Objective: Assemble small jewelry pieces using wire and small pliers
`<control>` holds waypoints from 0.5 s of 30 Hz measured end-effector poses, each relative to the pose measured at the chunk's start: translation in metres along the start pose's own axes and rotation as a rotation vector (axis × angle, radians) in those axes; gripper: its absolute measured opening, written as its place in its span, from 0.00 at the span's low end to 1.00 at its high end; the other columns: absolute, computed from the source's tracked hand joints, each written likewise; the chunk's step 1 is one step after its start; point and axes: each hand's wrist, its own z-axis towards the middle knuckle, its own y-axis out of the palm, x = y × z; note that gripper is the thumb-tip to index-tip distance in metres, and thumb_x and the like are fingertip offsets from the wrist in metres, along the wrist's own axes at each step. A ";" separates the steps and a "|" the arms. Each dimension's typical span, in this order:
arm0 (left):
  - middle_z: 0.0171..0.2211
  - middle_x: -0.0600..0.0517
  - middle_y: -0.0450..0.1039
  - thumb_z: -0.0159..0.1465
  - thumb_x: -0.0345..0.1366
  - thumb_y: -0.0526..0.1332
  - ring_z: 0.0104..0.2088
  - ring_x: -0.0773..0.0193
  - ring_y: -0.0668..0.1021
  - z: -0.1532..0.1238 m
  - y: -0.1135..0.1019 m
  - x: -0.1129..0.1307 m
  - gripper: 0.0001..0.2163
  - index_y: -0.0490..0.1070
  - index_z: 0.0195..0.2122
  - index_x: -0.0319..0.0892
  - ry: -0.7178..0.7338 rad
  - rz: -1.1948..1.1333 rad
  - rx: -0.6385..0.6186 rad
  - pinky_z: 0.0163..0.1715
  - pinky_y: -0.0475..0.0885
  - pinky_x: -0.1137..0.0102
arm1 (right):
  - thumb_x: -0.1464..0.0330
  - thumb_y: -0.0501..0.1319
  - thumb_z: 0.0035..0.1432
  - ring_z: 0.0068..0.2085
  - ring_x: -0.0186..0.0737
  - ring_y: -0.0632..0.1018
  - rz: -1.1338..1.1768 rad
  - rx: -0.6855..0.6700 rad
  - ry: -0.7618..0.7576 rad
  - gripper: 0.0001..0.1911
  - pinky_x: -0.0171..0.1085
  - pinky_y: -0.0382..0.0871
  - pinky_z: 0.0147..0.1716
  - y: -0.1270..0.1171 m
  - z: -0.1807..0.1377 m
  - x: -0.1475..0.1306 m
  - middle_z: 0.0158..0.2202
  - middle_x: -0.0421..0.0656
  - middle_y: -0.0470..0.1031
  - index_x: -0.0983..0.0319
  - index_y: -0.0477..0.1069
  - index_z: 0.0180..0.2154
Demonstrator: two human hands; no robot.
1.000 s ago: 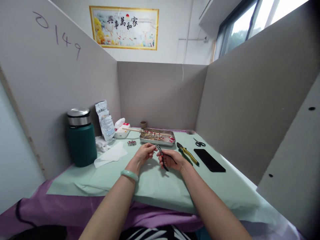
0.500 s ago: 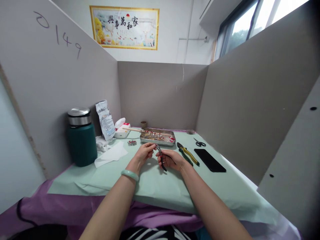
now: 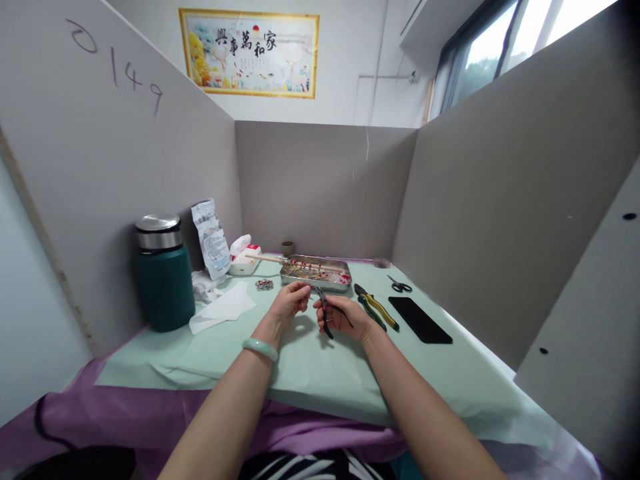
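Note:
My left hand [image 3: 291, 301], with a pale green bangle [image 3: 260, 349] on its wrist, is closed in a pinch. What its fingertips hold is too small to make out. Close by on the right, my right hand [image 3: 345, 316] grips black-handled pliers [image 3: 325, 310], whose slim metal jaws point up and left toward the left fingertips. The jaws look slightly parted and apart from the left hand. Just behind both hands lies a metal tray [image 3: 340, 287] with red, gold and clear beads in it.
A small beaded cluster [image 3: 264, 285] lies left of the tray. To the right are yellow-and-green pliers [image 3: 377, 308], scissors [image 3: 400, 285] and a black phone [image 3: 420, 320]. On the left stand a green flask [image 3: 164, 287], a pouch [image 3: 210, 239], a tissue pack [image 3: 245, 260] and white paper [image 3: 223, 308].
The pliers' tips have drawn slightly right, away from my left fingertips, and a small gap now shows between them. My left hand stays nearly in place.

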 end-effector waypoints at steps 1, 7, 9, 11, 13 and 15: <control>0.20 0.58 0.63 0.48 0.40 0.69 0.17 0.76 0.64 0.001 0.000 -0.001 0.15 0.69 0.32 0.38 0.009 -0.002 0.021 0.18 0.57 0.75 | 0.61 0.54 0.58 0.28 0.37 0.74 -0.074 0.043 -0.033 0.15 0.40 0.70 0.31 0.001 0.002 0.002 0.29 0.44 0.72 0.65 0.71 0.37; 0.23 0.56 0.66 0.45 0.39 0.70 0.19 0.75 0.67 0.003 -0.001 -0.003 0.16 0.68 0.31 0.38 0.029 -0.001 0.086 0.20 0.61 0.74 | 0.60 0.54 0.58 0.24 0.32 0.70 -0.668 0.339 -0.307 0.15 0.32 0.62 0.25 0.004 0.013 0.015 0.24 0.40 0.71 0.64 0.72 0.32; 0.23 0.57 0.65 0.45 0.39 0.70 0.19 0.74 0.67 0.003 0.000 -0.003 0.16 0.68 0.30 0.39 0.036 0.007 0.097 0.20 0.61 0.74 | 0.61 0.52 0.59 0.24 0.32 0.70 -0.806 0.404 -0.363 0.15 0.32 0.61 0.26 0.004 0.014 0.018 0.23 0.40 0.70 0.63 0.72 0.30; 0.23 0.57 0.65 0.46 0.39 0.69 0.19 0.75 0.67 0.003 0.000 -0.004 0.15 0.68 0.30 0.39 0.044 0.029 0.101 0.20 0.61 0.74 | 0.61 0.52 0.59 0.25 0.33 0.70 -0.893 0.436 -0.391 0.16 0.32 0.60 0.27 0.003 0.015 0.019 0.23 0.40 0.70 0.63 0.72 0.30; 0.23 0.57 0.65 0.46 0.38 0.69 0.19 0.75 0.67 0.003 0.000 -0.004 0.14 0.67 0.30 0.39 0.047 0.055 0.101 0.20 0.61 0.74 | 0.61 0.51 0.59 0.26 0.34 0.70 -0.953 0.454 -0.408 0.15 0.32 0.59 0.27 0.003 0.015 0.020 0.23 0.40 0.71 0.62 0.73 0.30; 0.23 0.57 0.65 0.46 0.39 0.69 0.19 0.75 0.66 0.002 0.000 -0.004 0.14 0.67 0.31 0.40 0.047 0.078 0.111 0.20 0.62 0.74 | 0.61 0.51 0.60 0.26 0.34 0.70 -0.993 0.476 -0.423 0.15 0.32 0.59 0.27 0.003 0.015 0.020 0.23 0.40 0.70 0.61 0.72 0.30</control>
